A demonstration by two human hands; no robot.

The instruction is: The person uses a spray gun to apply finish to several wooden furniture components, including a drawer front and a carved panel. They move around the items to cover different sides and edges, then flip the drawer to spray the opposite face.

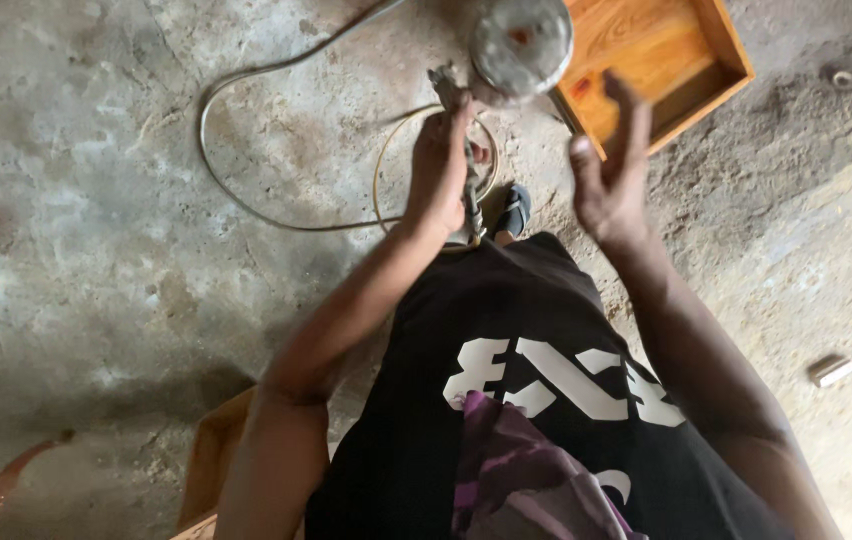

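Observation:
My left hand (pixel 439 168) is closed around the handle of a metal spray gun (pixel 467 170) with a round silvery cup (pixel 520 42) on top. A thin hose (pixel 246 205) runs from the gun and loops over the concrete floor to the left. My right hand (pixel 611 165) is raised beside the gun, fingers apart and holding nothing, just in front of an orange wooden tray (pixel 661 50). The hands are slightly blurred.
The wooden tray lies on the dusty concrete floor at the top right. A piece of light wood (pixel 211 455) sits at the bottom left. A small metal cylinder (pixel 832 370) lies at the right. My foot in a sandal (pixel 513 208) shows below the gun.

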